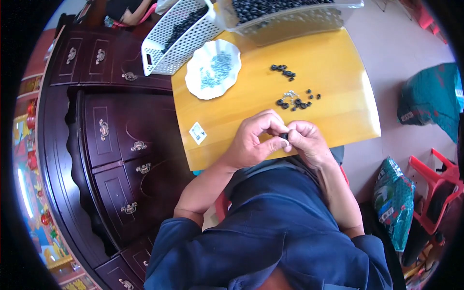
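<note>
Above the near edge of the yellow table [222, 113], my two hands meet at the fingertips. A small black round part [284, 136] is pinched between thumb and fingers of my left hand [257, 137]. The fingers of my right hand [310, 144] are closed against the same part from the other side; whether they also hold a smaller piece is hidden. Just beyond my hands lies a loose group of black round parts [298, 103] with a little heap of small silvery pieces [290, 95]. Farther back is another cluster of black parts [284, 71].
A white scalloped plate [193, 84] holds many thin silvery pieces. Behind it, a white perforated basket [159, 60] and a clear plastic bin [290, 34] contain black parts. A small card [197, 133] lies left. Dark wooden drawers [116, 121] border the left; green bags [427, 94] stand right.
</note>
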The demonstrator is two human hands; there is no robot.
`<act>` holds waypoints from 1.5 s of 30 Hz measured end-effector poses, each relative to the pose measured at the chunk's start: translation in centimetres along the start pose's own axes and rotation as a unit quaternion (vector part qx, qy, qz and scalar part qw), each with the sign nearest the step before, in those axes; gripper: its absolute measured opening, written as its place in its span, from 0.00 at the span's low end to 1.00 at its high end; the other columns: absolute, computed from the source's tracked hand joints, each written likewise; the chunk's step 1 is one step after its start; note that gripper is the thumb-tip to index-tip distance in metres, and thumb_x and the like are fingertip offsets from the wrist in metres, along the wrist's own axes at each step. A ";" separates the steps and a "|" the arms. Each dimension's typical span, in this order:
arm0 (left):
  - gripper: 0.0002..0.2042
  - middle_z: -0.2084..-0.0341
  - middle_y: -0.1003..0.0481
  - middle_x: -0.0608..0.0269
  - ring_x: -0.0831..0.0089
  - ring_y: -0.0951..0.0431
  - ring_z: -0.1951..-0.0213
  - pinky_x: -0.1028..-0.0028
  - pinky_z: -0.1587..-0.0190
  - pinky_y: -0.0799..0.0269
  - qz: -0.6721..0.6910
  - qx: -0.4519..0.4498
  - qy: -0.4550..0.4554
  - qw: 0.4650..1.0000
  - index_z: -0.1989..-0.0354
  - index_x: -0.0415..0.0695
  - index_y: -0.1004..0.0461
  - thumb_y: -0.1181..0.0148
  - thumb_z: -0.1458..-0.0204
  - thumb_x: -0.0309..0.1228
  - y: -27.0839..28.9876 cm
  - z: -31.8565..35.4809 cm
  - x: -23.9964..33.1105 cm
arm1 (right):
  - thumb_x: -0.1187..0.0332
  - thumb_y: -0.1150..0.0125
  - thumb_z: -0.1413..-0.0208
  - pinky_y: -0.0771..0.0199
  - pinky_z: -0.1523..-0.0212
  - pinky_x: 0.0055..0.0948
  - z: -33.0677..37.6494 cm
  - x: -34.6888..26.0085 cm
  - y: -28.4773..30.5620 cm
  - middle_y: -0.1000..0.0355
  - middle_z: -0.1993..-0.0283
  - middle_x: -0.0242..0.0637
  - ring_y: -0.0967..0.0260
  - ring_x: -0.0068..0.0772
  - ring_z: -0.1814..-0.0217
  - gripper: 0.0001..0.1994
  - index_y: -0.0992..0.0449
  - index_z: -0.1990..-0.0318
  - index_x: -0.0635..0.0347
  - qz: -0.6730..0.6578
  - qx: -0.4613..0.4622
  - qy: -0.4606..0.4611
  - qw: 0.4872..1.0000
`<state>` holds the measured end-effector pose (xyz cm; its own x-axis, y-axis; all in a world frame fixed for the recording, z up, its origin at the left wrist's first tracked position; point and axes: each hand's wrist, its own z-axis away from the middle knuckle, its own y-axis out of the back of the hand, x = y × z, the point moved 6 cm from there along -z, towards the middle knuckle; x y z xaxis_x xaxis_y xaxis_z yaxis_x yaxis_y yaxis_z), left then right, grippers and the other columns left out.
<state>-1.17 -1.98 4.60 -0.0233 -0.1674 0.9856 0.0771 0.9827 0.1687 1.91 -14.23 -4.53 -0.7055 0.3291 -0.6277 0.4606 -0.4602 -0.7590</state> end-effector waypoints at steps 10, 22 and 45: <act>0.05 0.68 0.23 0.63 0.74 0.23 0.64 0.74 0.59 0.30 0.022 -0.026 0.028 0.999 0.63 0.40 0.23 0.34 0.47 0.20 0.9 0.2 -0.3 | 0.55 0.30 0.43 0.30 0.62 0.22 -0.2 0.7 -0.1 0.23 0.68 0.30 0.30 0.18 0.68 0.16 0.21 0.63 0.60 0.006 0.010 -0.017 1.000; 0.06 0.70 0.24 0.63 0.73 0.24 0.67 0.75 0.62 0.31 -0.035 -0.002 -0.027 0.999 0.66 0.40 0.23 0.32 0.49 0.21 0.6 -0.1 -0.3 | 0.57 0.30 0.42 0.31 0.62 0.20 0.3 0.4 -0.1 0.24 0.66 0.30 0.31 0.18 0.66 0.16 0.22 0.60 0.62 -0.011 0.035 -0.010 0.999; 0.11 0.72 0.24 0.60 0.70 0.23 0.71 0.73 0.67 0.31 -0.095 -0.016 -0.039 0.995 0.58 0.41 0.22 0.33 0.50 0.20 1.0 -1.7 -0.3 | 0.62 0.30 0.43 0.31 0.60 0.24 -0.4 0.0 0.0 0.24 0.62 0.31 0.32 0.20 0.64 0.13 0.22 0.58 0.61 -0.067 0.020 -0.010 0.998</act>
<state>0.58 -1.12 4.45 -0.1170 -0.3425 0.9322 0.0957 0.9304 0.3538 2.14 -13.86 -4.58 -0.7696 0.3739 -0.5177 0.3401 -0.4462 -0.8278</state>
